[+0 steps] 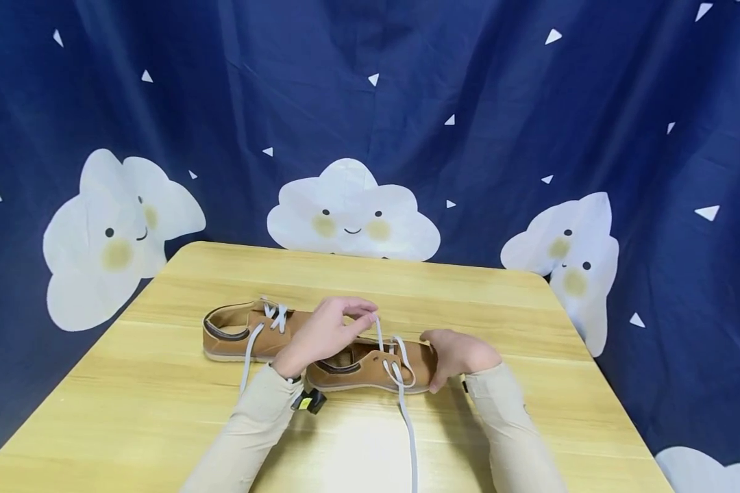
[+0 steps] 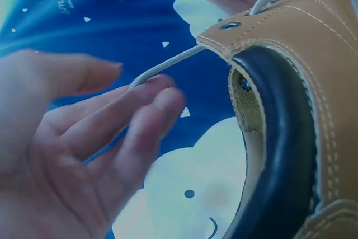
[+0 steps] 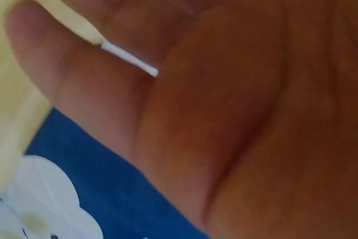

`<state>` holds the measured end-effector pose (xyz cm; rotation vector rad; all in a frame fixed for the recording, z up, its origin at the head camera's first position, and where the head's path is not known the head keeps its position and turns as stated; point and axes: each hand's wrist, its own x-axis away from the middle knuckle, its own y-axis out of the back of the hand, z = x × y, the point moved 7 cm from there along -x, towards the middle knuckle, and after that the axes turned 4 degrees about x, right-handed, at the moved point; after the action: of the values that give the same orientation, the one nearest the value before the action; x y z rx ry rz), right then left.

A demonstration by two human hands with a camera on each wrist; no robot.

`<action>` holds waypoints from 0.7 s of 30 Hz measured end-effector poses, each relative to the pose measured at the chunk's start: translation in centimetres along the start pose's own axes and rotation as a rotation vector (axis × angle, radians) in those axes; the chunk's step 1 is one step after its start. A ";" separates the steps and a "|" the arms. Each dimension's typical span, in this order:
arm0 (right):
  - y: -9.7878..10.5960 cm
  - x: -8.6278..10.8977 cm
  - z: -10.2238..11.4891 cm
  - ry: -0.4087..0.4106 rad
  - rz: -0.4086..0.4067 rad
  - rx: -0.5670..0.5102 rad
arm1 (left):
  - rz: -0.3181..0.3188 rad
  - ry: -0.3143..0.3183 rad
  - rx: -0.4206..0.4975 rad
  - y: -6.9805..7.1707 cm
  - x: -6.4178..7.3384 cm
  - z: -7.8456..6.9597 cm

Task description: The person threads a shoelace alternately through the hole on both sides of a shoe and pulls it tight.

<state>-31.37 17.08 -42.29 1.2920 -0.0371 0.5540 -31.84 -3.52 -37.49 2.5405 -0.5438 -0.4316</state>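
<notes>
A brown lace-up shoe (image 1: 370, 368) sits on the table with its toe to the right. Above its opening, my left hand (image 1: 328, 334) holds one white shoelace (image 1: 379, 333) at the fingertips. That lace runs taut from the eyelets to the fingers in the left wrist view, where the left hand (image 2: 84, 138) is beside the dark padded collar. My right hand (image 1: 462, 353) grips the shoe's toe, thumb on the near side and fingers on the far side. The palm of the right hand (image 3: 224, 93) fills most of the right wrist view, hiding the shoe.
Behind the left forearm lies a matching brown shoe (image 1: 223, 346), partly covered, its own lace (image 1: 249, 352) trailing down. Another long lace end (image 1: 410, 431) hangs from the near shoe toward the table's front. A blue curtain (image 1: 358, 116) with clouds surrounds the wooden table (image 1: 129, 404).
</notes>
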 end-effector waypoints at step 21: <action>-0.8 -1.0 0.3 -0.019 -0.006 0.033 | -0.456 -0.261 0.596 4.9 1.9 -3.8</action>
<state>-31.82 16.30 -43.20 1.3289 -0.0401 0.5392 -30.11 -6.76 -32.17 3.2175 -0.1852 -0.8819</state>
